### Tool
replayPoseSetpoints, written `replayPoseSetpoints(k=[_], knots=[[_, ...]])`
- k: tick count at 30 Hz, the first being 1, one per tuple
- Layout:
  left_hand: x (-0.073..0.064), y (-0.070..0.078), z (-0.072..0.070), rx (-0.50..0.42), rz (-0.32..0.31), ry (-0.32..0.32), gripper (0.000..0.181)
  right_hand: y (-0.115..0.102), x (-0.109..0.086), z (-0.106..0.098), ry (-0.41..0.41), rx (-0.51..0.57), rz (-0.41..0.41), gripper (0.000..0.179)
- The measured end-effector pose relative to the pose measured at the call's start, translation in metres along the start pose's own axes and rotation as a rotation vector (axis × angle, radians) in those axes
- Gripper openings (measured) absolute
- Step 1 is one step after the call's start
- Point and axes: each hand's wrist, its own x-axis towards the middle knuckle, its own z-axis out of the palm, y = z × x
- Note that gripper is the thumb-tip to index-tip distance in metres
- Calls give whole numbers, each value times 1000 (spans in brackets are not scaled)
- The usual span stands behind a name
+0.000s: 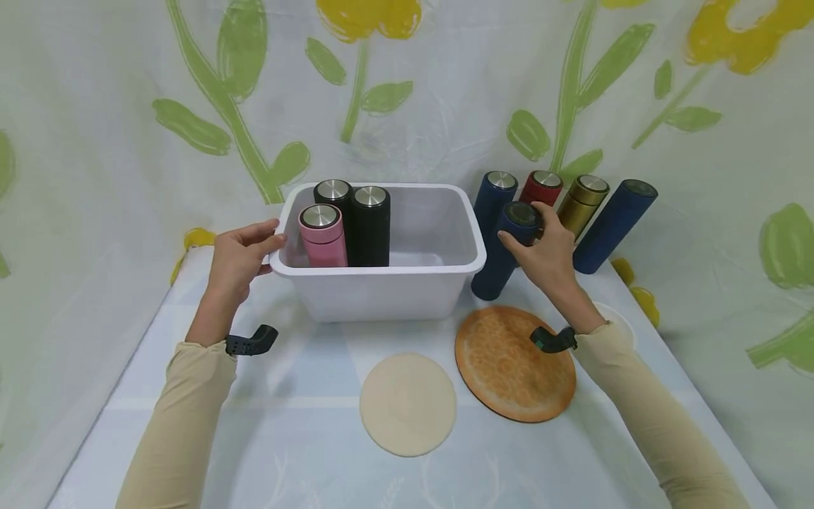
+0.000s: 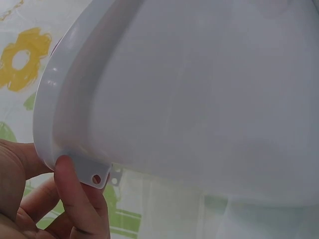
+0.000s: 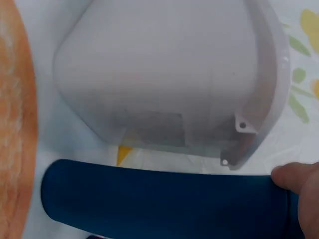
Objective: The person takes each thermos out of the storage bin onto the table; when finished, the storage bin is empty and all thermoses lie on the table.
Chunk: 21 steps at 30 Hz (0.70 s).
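Observation:
My left hand (image 1: 237, 260) pinches the left rim of a white plastic tub (image 1: 381, 297); in the left wrist view the thumb and fingers (image 2: 75, 194) are at the rim's tabbed corner. Inside the tub's left part stand a pink thermos (image 1: 324, 244) and two black thermoses (image 1: 372, 230) with silver lids. To the right of the tub, my right hand (image 1: 550, 251) grips the top of a dark blue thermos (image 1: 494, 272), which leans slightly. In the right wrist view that blue thermos (image 3: 164, 199) lies across the lower part, beside the tub's outer wall.
Behind my right hand stand another blue thermos (image 1: 490, 201), a red one (image 1: 540, 189), a gold one (image 1: 581, 205) and a further blue one (image 1: 613, 226). A brown round board (image 1: 509, 375) and a beige disc (image 1: 408, 406) lie on the table in front.

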Motion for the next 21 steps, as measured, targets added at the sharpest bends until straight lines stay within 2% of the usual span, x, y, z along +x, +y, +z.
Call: replayPoseSetpoints(k=[4,9,14,21], knots=[[1,-2,-1,-10,2,0,53,1,5,-1,-86,32,1,70],[3,-2,0,-2,13,-11,54,6,9,-4,-129,43,-2,68],[3,-2,-1,-2,13,-6,55,9,16,-6,-208,73,-8,67],[3,-2,1,-10,6,-1,53,12,20,-9,-263,91,20,68]])
